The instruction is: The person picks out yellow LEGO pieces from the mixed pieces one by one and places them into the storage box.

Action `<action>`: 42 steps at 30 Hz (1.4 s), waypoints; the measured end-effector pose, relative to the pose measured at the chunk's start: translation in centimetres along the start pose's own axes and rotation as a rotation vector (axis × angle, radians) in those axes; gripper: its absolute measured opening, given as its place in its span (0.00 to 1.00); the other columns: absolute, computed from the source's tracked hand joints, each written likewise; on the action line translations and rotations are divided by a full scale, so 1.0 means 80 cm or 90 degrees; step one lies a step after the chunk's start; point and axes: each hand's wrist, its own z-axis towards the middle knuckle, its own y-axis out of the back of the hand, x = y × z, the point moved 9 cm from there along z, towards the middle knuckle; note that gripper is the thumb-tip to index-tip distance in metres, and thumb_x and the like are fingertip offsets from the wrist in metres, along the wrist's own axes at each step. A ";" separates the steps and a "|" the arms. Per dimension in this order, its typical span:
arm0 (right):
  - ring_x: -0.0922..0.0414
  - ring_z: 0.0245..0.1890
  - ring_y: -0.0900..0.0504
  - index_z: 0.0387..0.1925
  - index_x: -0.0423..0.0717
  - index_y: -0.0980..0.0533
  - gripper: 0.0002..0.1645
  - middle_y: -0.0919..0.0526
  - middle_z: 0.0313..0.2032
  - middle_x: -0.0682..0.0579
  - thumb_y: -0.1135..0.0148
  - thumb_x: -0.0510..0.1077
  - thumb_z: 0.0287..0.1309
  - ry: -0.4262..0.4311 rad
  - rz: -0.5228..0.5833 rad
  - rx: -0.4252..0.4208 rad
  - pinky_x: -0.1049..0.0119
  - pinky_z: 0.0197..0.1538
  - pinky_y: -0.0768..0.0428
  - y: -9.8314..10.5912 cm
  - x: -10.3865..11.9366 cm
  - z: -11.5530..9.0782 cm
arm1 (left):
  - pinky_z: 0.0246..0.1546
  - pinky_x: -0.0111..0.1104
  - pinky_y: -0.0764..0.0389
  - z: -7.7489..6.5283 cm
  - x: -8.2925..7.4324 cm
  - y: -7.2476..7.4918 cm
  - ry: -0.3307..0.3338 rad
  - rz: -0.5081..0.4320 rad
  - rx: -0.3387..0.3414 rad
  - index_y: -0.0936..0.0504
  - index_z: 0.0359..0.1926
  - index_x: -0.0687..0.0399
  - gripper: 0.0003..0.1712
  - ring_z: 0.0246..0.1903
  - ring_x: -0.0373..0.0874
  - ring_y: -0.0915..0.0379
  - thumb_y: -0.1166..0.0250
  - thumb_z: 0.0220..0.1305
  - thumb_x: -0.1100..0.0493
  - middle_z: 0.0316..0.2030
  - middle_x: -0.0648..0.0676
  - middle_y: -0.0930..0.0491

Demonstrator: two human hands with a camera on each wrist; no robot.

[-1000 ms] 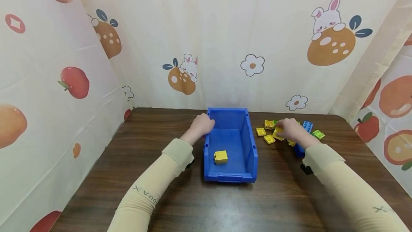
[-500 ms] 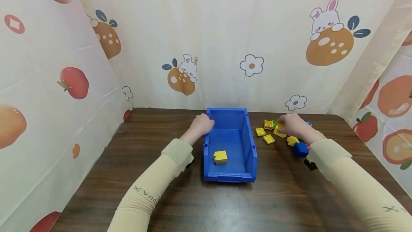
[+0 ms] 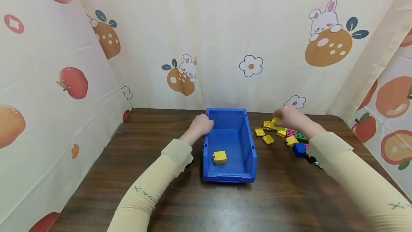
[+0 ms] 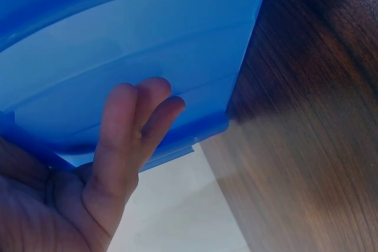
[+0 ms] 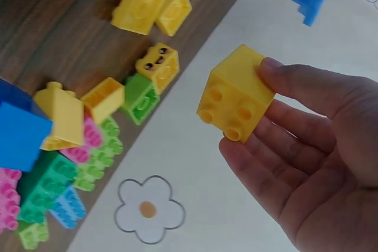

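Observation:
A blue plastic storage bin (image 3: 229, 178) stands on the table with a yellow building block (image 3: 220, 157) lying inside, studs facing left. My left hand (image 3: 201, 124) grips the bin's left rim near the back; in the left wrist view its fingers (image 4: 115, 140) lie along the outer wall, the thumb partly hidden. With thumb and fingertips, my right hand (image 5: 307, 151) pinches another yellow block (image 5: 239, 95), its studs showing in the right wrist view. That hand is raised over the loose blocks at the back right of the table.
Several loose blocks lie right of the bin: two flat yellow pieces (image 3: 268, 139), a yellow block with a face (image 5: 158, 66), a blue block (image 3: 299, 150), a green block (image 5: 46, 187) and pink ones. A printed curtain (image 3: 219, 38) hangs behind the table (image 3: 225, 207).
My right hand has lifted from the pile with the yellow block, uncovering pink, green and blue blocks. The left hand stays on the bin's rim.

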 end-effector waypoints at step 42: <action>0.50 0.38 0.19 0.47 0.36 0.21 0.19 0.17 0.42 0.41 0.34 0.37 0.51 0.114 -0.020 -0.081 0.56 0.41 0.17 0.053 0.153 -0.010 | 0.21 0.38 0.18 0.000 -0.001 0.001 -0.001 0.007 -0.001 0.31 0.16 0.59 0.23 0.22 0.56 0.18 0.53 0.69 0.56 0.09 0.51 0.36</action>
